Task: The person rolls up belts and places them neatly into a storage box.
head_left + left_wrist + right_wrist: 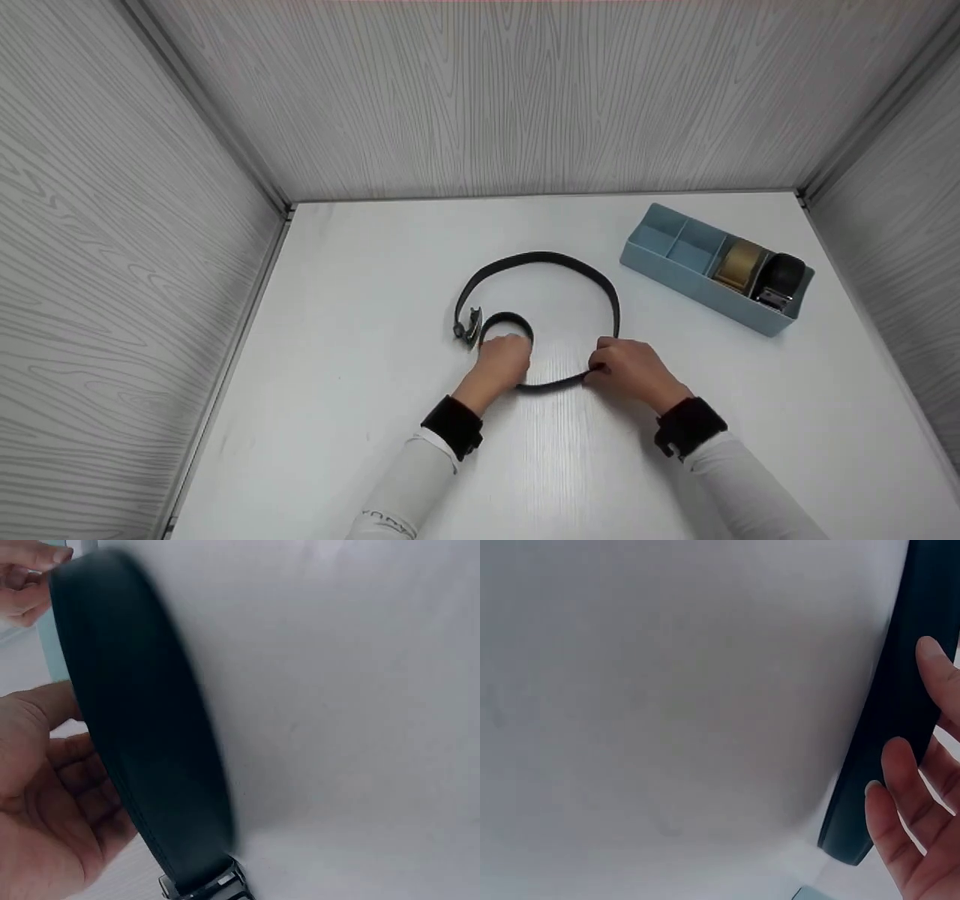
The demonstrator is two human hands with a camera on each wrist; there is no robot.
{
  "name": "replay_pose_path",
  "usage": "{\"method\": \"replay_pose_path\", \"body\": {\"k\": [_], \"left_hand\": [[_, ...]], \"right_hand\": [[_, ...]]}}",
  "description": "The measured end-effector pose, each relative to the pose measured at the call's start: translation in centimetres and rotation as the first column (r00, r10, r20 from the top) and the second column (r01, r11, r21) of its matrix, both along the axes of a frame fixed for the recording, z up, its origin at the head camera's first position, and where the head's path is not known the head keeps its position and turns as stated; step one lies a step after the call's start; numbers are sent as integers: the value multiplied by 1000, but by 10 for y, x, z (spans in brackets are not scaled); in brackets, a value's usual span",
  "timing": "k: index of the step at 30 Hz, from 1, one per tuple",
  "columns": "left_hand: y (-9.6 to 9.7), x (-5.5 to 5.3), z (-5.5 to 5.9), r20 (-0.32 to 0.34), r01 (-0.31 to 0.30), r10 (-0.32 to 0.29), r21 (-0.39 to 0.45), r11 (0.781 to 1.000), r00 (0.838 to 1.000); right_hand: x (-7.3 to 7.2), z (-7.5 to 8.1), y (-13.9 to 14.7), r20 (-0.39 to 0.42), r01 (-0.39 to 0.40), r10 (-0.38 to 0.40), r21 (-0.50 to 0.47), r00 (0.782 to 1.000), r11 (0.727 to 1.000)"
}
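Observation:
A black belt (544,257) stands on its edge on the white table, its long part curving in a wide loop. The smaller curl (507,315) lies inside that loop, beside the metal buckle (473,327). My left hand (504,364) grips the belt at the small curl; in the left wrist view the strap (142,712) covers part of its fingers. On the loop's right side my right hand (626,367) pinches the strap. The right wrist view shows its fingers (904,772) against the strap (900,675), near a cut-off-looking rounded end.
A blue divided box (697,291) sits at the back right. It holds a rolled tan belt (741,264) and a rolled black belt (782,274) with a metal buckle. Grey wood-grain panels (510,97) enclose the table at the back and both sides.

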State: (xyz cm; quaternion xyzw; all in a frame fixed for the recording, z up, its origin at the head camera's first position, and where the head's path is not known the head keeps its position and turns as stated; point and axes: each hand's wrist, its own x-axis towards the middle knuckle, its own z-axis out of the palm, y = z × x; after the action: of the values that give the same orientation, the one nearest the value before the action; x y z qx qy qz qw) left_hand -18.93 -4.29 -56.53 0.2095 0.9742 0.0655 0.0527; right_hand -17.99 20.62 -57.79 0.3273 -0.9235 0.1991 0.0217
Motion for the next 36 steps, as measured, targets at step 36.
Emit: {"method": "replay_pose_path", "body": {"k": [36], "left_hand": [[-56,13,-11,-90,332,-326,73,940,941]], "right_hand": [[-34,-4,57,148,321,-313,-31,938,947]]}}
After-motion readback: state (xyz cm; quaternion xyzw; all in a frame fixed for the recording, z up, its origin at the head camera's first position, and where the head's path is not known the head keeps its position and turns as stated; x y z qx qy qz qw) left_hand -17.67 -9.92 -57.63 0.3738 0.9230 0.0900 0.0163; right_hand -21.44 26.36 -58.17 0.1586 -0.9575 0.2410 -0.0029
